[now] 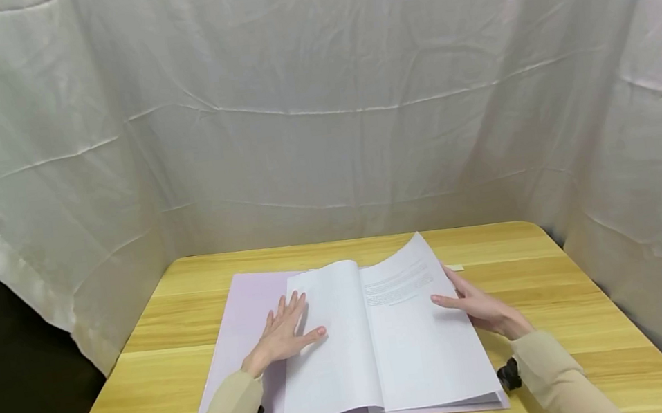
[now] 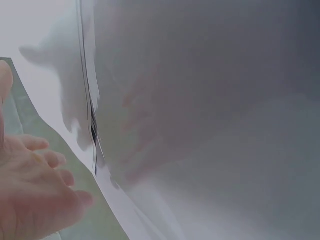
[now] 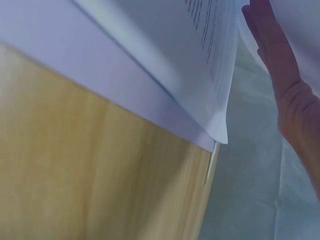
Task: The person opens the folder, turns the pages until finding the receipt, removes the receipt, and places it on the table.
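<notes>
A lilac folder (image 1: 251, 315) lies open on the wooden table, with white sheets spread across it. Over the turned left-hand sheets (image 1: 333, 366) my left hand (image 1: 282, 335) is spread, its fingers straight and the thumb pointing right. My right hand (image 1: 478, 302) holds the outer edge of the printed right-hand page (image 1: 418, 341), thumb on the front and fingers behind. That page's top corner curls upward. Straight fingers of the right hand (image 3: 280, 60) show beside a raised white sheet in the right wrist view; the thumb is hidden there.
Around the folder is the wood-grain table (image 1: 167, 346). A small pale strip (image 1: 455, 267) lies just beyond the right hand. Grey-white curtains (image 1: 321, 131) hang behind and at both sides. Something black (image 1: 8, 374) stands at the far left.
</notes>
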{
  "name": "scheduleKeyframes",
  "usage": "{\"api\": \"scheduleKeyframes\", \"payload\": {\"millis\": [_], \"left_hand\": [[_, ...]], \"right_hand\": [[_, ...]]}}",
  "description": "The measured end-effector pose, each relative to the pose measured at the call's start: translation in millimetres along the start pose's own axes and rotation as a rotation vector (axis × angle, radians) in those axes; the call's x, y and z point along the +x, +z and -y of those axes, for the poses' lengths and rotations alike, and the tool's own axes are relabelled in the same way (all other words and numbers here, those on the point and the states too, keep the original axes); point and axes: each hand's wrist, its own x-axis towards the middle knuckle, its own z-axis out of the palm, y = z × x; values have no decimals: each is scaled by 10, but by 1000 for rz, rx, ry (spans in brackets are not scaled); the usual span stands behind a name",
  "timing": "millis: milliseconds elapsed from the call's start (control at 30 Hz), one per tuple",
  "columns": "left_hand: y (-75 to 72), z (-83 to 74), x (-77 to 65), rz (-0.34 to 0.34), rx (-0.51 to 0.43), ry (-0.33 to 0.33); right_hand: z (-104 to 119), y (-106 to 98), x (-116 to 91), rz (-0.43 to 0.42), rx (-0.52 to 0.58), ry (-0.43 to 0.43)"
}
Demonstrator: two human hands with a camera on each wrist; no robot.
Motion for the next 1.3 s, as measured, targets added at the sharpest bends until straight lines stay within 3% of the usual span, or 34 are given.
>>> {"api": "scheduleKeyframes", "payload": {"millis": [500,800,1300], "left_hand": [[38,-86,-93,-57,32,-9],[-12,-108,-141,-60,-8,10],[-94,-269,-187,-43,-83,54]], "right_hand": [[153,250,-238,46,-4,32],[246,456,-196,194,-7,-33],[347,716,-146,183,-72,-48]]}}
